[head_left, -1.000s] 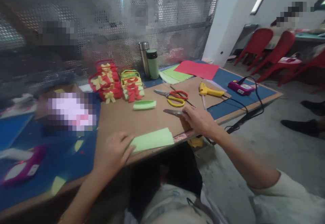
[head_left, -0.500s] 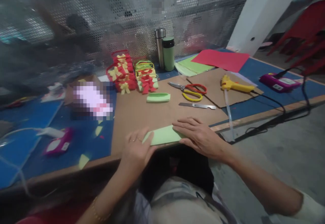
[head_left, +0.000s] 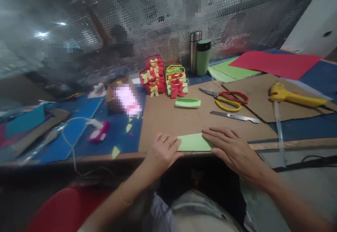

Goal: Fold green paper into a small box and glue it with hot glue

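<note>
A folded strip of pale green paper [head_left: 193,142] lies along the front edge of the cardboard. My left hand [head_left: 164,149], wearing rings, is closed on the strip's left end, with its fingers curled on top. Across the right end stretch the flat fingers of my right hand [head_left: 230,147], its thumb near the front edge. Beyond the strip sits a small folded green paper piece [head_left: 187,103]. Right of that piece are scissors [head_left: 228,100] with one red and one yellow handle, and a metal blade [head_left: 234,117].
Red boxes with yellow bows [head_left: 154,77] and green boxes with red bows [head_left: 177,84] stand behind. A green bottle [head_left: 203,58], red paper [head_left: 276,63] and a yellow glue gun [head_left: 296,97] are farther right. A purple device [head_left: 98,132] with a white cable lies left.
The view has turned left, so the table's things appear farther right. Both hands stay on the green paper strip at the cardboard's edge.
</note>
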The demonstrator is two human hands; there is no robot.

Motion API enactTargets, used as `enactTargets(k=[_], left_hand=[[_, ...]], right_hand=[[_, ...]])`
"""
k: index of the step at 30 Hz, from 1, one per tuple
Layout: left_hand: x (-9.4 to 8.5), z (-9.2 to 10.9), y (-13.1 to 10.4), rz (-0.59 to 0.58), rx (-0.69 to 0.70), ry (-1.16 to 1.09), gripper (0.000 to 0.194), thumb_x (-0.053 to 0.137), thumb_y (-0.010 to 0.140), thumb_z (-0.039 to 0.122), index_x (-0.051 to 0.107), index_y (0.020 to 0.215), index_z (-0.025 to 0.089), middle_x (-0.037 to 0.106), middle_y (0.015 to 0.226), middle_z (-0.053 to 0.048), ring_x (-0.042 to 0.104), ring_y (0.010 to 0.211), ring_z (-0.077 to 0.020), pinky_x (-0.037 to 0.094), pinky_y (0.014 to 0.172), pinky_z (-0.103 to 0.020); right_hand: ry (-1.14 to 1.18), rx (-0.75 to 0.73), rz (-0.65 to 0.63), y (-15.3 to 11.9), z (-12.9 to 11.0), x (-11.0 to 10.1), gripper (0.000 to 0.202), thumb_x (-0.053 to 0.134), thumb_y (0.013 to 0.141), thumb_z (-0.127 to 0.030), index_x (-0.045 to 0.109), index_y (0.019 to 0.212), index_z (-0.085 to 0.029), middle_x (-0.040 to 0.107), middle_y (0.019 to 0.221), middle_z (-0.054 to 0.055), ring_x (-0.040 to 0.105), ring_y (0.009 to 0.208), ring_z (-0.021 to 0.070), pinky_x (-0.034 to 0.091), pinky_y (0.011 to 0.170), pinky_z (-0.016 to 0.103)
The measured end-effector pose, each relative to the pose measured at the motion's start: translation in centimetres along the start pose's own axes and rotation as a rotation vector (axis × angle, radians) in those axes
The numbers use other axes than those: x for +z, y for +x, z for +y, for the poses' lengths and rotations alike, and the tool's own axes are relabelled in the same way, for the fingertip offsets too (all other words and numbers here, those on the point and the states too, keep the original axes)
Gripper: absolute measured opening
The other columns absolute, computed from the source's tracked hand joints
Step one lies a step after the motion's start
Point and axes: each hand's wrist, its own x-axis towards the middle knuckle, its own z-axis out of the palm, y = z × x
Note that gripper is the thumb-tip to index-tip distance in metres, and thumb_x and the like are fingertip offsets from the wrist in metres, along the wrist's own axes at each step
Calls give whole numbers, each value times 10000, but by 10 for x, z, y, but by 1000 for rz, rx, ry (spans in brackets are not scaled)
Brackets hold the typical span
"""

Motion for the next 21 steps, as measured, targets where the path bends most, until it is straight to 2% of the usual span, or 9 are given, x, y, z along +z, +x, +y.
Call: enactTargets(k=[3,6,9,12,16,18,21], left_hand=[[1,3,-1,12,-7,10,210,547,1018,237,614,1176,118,737,1023,-98,638,944,-233,439,906,-399],[2,7,-6,38,4,30,182,499,1004,117,624,1135,129,743,1019,-80,646,958,-214,421,957,-397],[1,3,-11,76,9,66,183,490,987,78,636,1078,138,741,972,-71,649,962,-202,421,954,-379],[-3,-13,-13,173,-18,150,178,514,975,86,653,1075,137,743,955,-80,652,958,-216,423,913,-391],[-8,-47,-12,288,-193,310,272,517,976,112,684,1187,152,759,1034,-121,645,941,-248,409,853,-424],[-4,-63,-12,263,-286,352,299,504,984,125,699,1209,156,761,1032,-136,637,912,-259,407,818,-431],[6,-75,-12,88,-383,363,280,489,988,135,740,1112,141,752,949,-147,626,847,-271,419,771,-432]], right_hand=[[-26,-1,24,-2,-1,2,424,410,1072,-396,625,1390,-216,644,1439,99,550,1325,288,420,1080,511],[-51,-7,58,-3,-1,5,433,411,1067,-401,621,1392,-205,639,1441,116,551,1319,298,433,1063,514],[-89,-16,93,-4,0,7,434,399,1068,-390,611,1394,-195,634,1440,130,569,1288,297,463,1027,494],[-126,-14,136,-5,3,12,475,376,1073,-405,561,1433,-156,638,1417,163,579,1260,310,486,1002,484],[-190,-5,179,-5,3,19,504,398,1065,-412,523,1450,-112,639,1381,210,572,1253,348,494,1008,510],[-227,-8,187,-4,2,20,512,421,1059,-407,518,1441,-79,632,1375,234,569,1250,365,498,1005,521],[-248,-20,189,-4,0,21,519,446,1053,-406,512,1438,-64,629,1372,242,572,1245,366,501,1010,519]])
